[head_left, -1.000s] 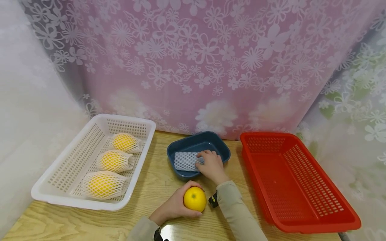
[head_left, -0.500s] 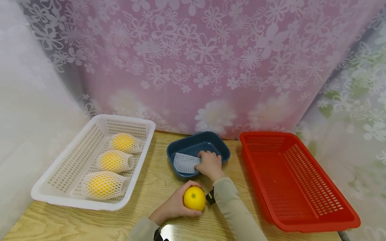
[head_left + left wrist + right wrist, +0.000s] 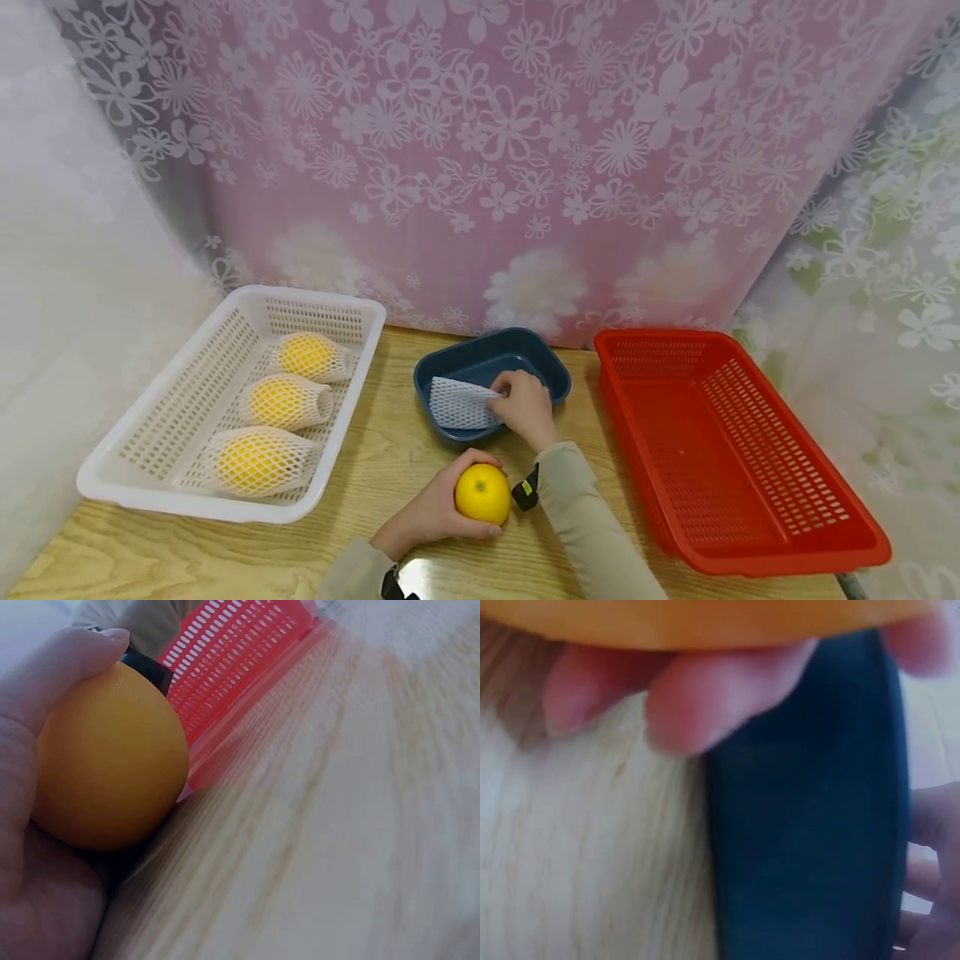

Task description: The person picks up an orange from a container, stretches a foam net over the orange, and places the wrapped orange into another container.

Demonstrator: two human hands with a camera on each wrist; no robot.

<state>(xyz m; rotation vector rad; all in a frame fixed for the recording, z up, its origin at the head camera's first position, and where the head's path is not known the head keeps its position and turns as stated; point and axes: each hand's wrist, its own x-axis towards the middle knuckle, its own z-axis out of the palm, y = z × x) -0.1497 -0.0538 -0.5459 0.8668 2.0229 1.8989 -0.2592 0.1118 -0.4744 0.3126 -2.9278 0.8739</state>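
My left hand [image 3: 438, 504] grips an orange [image 3: 482, 494] just above the wooden table or resting on it; I cannot tell which. In the left wrist view the thumb curls over the orange [image 3: 112, 761]. My right hand [image 3: 528, 408] reaches into a blue basin [image 3: 555, 367] and pinches the right end of a white foam net sleeve [image 3: 461, 404], which lies flattened there. In the right wrist view, left-hand fingers [image 3: 697, 701] show under the orange [image 3: 705, 622], and the right hand [image 3: 934, 877] is partly behind the basin wall [image 3: 810, 825].
A white basket [image 3: 157, 417] at left holds three net-wrapped oranges, the nearest of them [image 3: 258, 461] at its front. On the right stands a red basket [image 3: 720, 467]. A flowered curtain [image 3: 480, 167] hangs behind the wooden table [image 3: 390, 433].
My right hand's fingers have shifted on the sleeve's right end, which now rises slightly toward them. The left hand and its orange have stayed nearly still.
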